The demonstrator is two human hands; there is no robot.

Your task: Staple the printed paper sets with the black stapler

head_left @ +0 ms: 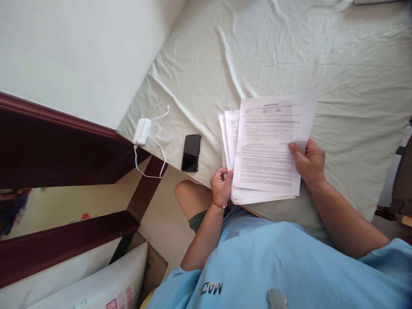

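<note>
Several printed sheets of paper lie loosely stacked over the near edge of the cloth-covered table. The top printed sheet [268, 146] is headed by a short bold title, with dense small text below. My right hand [310, 163] grips its right edge, thumb on top and fingers underneath. At the lower left corner of the papers, my left hand [221, 186] pinches the edges of the lower sheets [230, 128], which stick out to the left from under the top one. A red bracelet circles my left wrist.
A black smartphone [191, 153] lies left of the papers near the table edge. Farther left is a white power bank [141, 131] with a white cable [162, 159] looping over the edge. Dark wooden rails [64, 137] and a white printed sack [119, 274] are at the lower left.
</note>
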